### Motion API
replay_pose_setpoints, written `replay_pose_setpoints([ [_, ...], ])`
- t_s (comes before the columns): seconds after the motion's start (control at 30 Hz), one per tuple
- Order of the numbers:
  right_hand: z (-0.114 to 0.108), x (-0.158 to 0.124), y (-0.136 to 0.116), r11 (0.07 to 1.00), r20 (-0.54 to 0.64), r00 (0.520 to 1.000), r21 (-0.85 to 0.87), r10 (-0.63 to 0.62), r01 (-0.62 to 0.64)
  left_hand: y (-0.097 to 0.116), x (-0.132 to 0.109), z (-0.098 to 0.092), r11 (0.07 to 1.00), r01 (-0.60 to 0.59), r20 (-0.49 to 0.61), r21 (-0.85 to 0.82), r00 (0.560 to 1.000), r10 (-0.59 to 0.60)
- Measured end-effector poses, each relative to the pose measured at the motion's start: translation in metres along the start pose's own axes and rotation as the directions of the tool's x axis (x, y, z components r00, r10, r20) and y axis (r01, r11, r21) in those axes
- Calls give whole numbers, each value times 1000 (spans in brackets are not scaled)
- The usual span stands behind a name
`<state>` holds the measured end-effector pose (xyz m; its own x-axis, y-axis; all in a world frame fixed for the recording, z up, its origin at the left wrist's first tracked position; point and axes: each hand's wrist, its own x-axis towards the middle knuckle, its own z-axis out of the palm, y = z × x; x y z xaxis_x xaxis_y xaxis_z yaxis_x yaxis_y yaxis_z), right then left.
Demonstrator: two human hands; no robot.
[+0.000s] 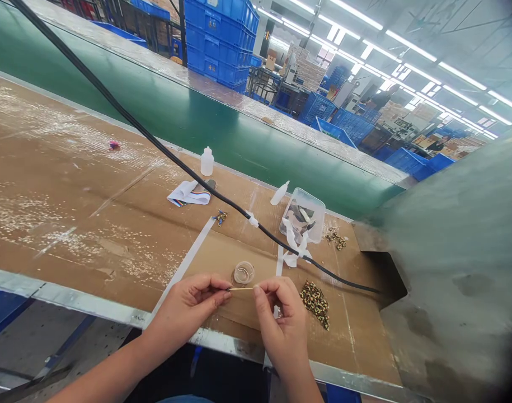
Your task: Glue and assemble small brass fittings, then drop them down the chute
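I have the thin stick [242, 289] held crosswise above the bench [155, 224], on the near side of the cup [244, 279]; my right grip [284, 313] pinches one end, and from here I see the left grip [191, 305] pinching a tiny dark piece [229, 289] at the other

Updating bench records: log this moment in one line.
right hand: pinching thin stick | left hand: pinched at its tip | clear dish: beyond stick | parts pile: beside right hand
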<state>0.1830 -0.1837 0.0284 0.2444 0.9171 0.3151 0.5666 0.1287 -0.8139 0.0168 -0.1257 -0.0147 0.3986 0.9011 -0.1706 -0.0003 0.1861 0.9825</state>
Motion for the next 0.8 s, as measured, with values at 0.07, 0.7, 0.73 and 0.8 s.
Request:
replay_pose_setpoints([
  [0.07,-1,1,-3,999,1,999,-25,-33,33,0,-1,0,998,-32,3,49,999,32],
  [0.7,-7,-18,-4,935,90,945,-141,-315,325,3,-6,-1,998,-58,6,-8,998,58],
  [0.73,-6,-18,-4,945,67,954,-133,-293,300,3,-6,0,998,-59,5,-10,998,59],
  [0.8,-5,-15,-4,962,35,968,-107,-247,250,2,-6,0,998,-60,3,-3,998,60],
])
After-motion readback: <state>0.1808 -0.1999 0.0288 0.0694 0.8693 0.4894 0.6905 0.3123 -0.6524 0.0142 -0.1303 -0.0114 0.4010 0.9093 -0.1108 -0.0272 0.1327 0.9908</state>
